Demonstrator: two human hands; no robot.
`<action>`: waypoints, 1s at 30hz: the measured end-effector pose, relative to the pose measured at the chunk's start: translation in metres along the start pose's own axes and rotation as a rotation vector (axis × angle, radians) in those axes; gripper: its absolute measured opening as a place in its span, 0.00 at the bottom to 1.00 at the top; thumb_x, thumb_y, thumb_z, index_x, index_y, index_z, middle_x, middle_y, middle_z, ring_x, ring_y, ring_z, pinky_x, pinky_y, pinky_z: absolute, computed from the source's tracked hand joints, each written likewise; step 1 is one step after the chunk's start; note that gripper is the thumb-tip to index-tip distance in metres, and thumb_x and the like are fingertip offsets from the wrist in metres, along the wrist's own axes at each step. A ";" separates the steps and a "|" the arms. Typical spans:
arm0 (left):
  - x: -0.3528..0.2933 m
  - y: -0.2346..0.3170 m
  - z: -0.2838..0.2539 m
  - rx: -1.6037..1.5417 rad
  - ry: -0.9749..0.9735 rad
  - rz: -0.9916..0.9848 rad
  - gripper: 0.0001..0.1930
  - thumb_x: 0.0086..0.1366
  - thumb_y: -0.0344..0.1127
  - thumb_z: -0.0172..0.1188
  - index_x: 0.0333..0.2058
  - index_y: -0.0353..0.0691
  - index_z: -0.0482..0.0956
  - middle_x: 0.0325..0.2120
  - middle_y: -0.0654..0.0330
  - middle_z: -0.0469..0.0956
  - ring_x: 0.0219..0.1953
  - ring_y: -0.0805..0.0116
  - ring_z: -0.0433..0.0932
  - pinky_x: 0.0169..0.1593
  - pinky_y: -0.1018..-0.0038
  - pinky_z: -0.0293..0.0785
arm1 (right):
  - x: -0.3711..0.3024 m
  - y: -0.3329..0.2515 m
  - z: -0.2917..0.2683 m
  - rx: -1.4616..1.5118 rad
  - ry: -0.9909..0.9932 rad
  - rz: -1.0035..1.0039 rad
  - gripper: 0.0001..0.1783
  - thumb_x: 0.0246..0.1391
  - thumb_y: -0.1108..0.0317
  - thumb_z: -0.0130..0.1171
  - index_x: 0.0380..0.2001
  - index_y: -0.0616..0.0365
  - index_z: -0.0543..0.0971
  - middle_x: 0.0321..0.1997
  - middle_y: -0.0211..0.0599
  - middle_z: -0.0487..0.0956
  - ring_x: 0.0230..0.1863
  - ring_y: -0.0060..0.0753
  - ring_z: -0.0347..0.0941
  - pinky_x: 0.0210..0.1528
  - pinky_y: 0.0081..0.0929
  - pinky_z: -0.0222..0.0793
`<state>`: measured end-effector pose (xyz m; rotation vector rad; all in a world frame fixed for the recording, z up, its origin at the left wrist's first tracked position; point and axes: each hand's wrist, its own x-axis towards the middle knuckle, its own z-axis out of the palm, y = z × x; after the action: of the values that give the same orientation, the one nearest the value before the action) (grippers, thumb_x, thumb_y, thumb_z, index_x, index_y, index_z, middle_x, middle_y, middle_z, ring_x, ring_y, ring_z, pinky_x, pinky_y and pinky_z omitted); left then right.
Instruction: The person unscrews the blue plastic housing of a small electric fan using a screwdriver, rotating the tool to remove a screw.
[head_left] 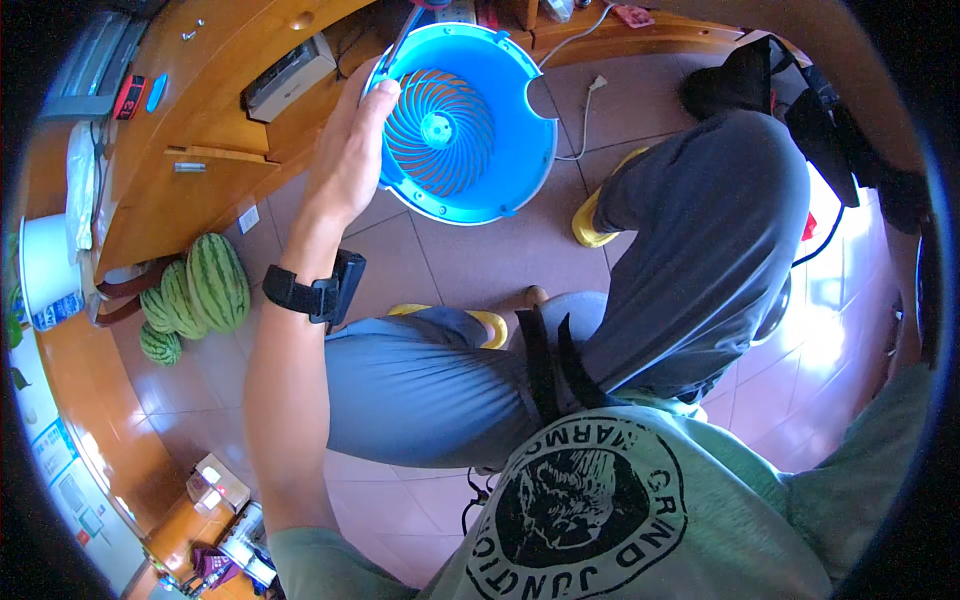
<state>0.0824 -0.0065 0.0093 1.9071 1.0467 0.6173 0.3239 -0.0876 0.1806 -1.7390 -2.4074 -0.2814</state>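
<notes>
My left hand (348,160) is closed on the left rim of a round blue plastic housing (468,125), its thumb over the edge. The housing faces me open side up, like a fan cover, with a spiral grille and small hub at its bottom and a notch in its right rim. By its upper left rim is a thin dark rod (404,38) with a reddish end at the top edge of view. My right arm (885,95) curves along the upper right, dark and partly seen; its hand is out of view. A black band with a box sits on my left wrist.
Below the housing are my bent knees in grey trousers (700,230) and yellow slippers (590,218) on the tiled floor. Wooden cabinets (160,220) stand at left and top. Several striped watermelons (217,282) lie at left. A white cable plug (598,83) lies beyond the housing.
</notes>
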 end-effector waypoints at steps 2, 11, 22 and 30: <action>0.002 -0.002 0.001 0.028 0.010 0.016 0.30 0.72 0.57 0.45 0.62 0.43 0.71 0.54 0.51 0.77 0.58 0.60 0.75 0.61 0.67 0.66 | 0.001 0.001 -0.002 -0.021 0.160 -0.182 0.27 0.66 0.50 0.51 0.42 0.71 0.79 0.32 0.50 0.81 0.31 0.36 0.81 0.35 0.29 0.77; 0.004 -0.017 -0.001 0.057 0.024 -0.004 0.31 0.71 0.59 0.46 0.62 0.44 0.70 0.52 0.49 0.79 0.56 0.54 0.78 0.60 0.64 0.68 | 0.002 0.011 0.005 -0.054 -0.140 -0.229 0.17 0.60 0.57 0.58 0.37 0.62 0.81 0.32 0.50 0.83 0.33 0.49 0.82 0.38 0.39 0.79; -0.008 -0.006 -0.016 0.398 0.059 -0.131 0.36 0.67 0.67 0.45 0.65 0.52 0.68 0.53 0.43 0.78 0.55 0.42 0.77 0.58 0.57 0.72 | 0.019 0.000 0.001 0.615 -0.649 0.285 0.15 0.58 0.59 0.58 0.27 0.62 0.78 0.27 0.48 0.81 0.38 0.52 0.82 0.39 0.44 0.76; -0.001 0.015 -0.010 0.426 0.066 -0.099 0.35 0.67 0.66 0.45 0.66 0.53 0.66 0.50 0.42 0.80 0.52 0.41 0.79 0.56 0.56 0.73 | 0.011 0.007 0.036 -0.167 -0.280 -0.249 0.12 0.60 0.63 0.53 0.33 0.61 0.79 0.27 0.47 0.82 0.35 0.50 0.82 0.38 0.43 0.78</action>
<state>0.0810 -0.0073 0.0272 2.1904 1.3921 0.4264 0.3270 -0.0667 0.1482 -1.6360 -2.8853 -0.2942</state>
